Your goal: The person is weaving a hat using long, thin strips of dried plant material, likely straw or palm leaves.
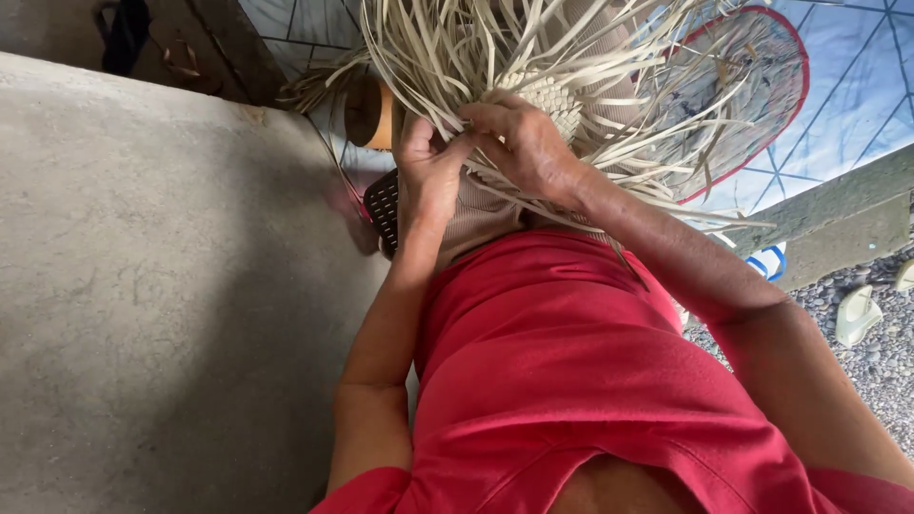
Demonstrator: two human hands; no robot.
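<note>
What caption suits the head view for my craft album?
Both hands, left and right, work pale straw strips into a weave.

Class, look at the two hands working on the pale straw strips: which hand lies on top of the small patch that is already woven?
The right hand: it rests across the woven patch, while the left hand grips loose straw strips lower down, beside it.

The pale strips (533, 48) run off the top edge, hiding the fingers' (476, 128) tips.

Concrete wall (143, 286), gravel (881, 357), patterned mat (847, 86)
</note>
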